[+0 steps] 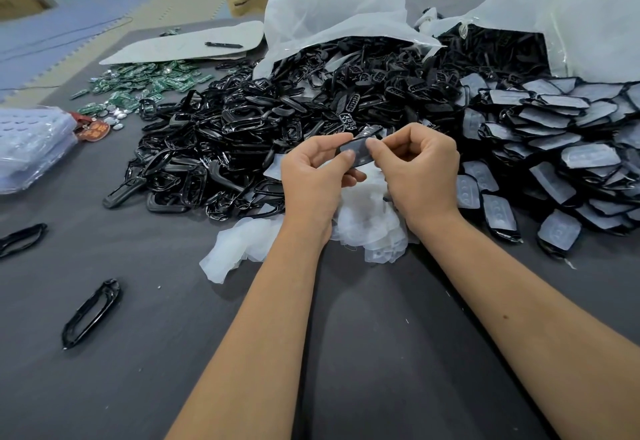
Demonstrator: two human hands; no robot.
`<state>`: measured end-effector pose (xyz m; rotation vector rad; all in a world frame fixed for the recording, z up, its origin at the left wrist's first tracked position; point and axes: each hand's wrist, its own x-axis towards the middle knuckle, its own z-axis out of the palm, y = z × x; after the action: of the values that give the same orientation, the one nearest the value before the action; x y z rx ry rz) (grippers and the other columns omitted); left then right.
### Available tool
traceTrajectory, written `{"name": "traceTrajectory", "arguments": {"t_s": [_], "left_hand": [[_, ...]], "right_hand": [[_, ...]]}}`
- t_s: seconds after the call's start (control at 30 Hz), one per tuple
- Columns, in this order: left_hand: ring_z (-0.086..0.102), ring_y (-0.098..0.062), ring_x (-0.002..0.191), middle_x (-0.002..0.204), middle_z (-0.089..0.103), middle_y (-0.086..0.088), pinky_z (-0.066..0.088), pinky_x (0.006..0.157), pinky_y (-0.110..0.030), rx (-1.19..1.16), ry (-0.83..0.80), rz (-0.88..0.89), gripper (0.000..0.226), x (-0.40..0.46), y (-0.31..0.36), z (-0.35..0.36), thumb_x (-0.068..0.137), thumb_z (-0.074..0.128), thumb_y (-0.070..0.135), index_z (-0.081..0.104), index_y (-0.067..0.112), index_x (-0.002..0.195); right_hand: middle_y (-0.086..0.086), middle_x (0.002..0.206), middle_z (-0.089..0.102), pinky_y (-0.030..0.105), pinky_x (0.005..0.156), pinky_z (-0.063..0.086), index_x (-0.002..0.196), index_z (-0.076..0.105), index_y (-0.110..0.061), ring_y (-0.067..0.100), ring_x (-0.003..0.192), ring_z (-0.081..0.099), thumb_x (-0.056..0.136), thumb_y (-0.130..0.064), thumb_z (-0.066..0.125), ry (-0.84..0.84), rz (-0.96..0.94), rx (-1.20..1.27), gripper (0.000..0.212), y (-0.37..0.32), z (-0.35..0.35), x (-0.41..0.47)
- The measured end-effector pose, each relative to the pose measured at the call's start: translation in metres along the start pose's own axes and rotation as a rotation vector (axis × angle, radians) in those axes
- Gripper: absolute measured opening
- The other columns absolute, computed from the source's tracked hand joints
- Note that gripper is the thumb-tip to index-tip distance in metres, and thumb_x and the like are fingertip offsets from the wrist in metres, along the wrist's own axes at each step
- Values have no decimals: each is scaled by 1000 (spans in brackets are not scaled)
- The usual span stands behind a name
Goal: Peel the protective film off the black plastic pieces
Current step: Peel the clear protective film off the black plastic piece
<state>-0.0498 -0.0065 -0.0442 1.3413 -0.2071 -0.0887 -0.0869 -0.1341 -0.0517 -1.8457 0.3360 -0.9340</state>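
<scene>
My left hand (313, 176) holds a small black plastic piece (358, 152) between thumb and fingers, above the grey table (173, 353). My right hand (415, 169) pinches the piece's right edge with thumb and forefinger, where a bit of clear film (371, 131) sticks up. Below my hands lies a heap of peeled white film (367, 224). To the right is a pile of black pieces with film on them (554, 148).
A big heap of black frames (242, 134) spills from a white bag (332, 13) ahead. Green circuit boards (145, 86) lie at the back left, clear trays (31, 145) at the left edge. Two loose black frames (91, 313) (20, 238) lie near left.
</scene>
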Motion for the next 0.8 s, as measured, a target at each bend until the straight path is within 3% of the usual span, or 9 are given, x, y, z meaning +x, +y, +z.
{"name": "traceTrajectory", "arguments": {"t_s": [0.2,0.3,0.43,0.57,0.8], "left_hand": [[67,-14,54,71,73,-3,50,51,-18,-32,-12,-23,23,1,1,0,94,61,-11,74,2,107],[66,-14,53,67,71,3,49,49,-18,-57,-9,-29,25,1,1,-1,95,58,-12,74,3,107],[63,-15,52,69,71,-2,48,50,-20,-37,-8,-5,16,0,2,0,96,62,-6,74,0,105],[60,-15,50,74,71,-7,47,51,-21,21,0,38,13,0,0,1,91,72,-5,73,-2,103],[59,-15,49,72,70,-8,47,50,-20,62,23,33,13,2,-4,2,91,71,-7,73,-1,103]], "right_hand": [[-2,72,71,32,62,56,80,69,-12,11,64,64,85,-27,85,-28,70,62,23,3,0,2],[2,73,69,29,47,48,94,68,-9,13,57,61,88,-24,83,-143,215,239,22,3,-2,5],[3,61,65,23,40,40,90,72,-10,15,44,54,94,-19,78,-272,285,373,11,4,-7,8],[7,61,65,28,43,41,87,72,-8,28,54,53,92,-17,80,-273,273,382,12,5,-8,8],[3,57,68,28,43,53,89,72,-5,17,48,67,99,-8,68,-191,143,208,12,4,-1,2]]}}
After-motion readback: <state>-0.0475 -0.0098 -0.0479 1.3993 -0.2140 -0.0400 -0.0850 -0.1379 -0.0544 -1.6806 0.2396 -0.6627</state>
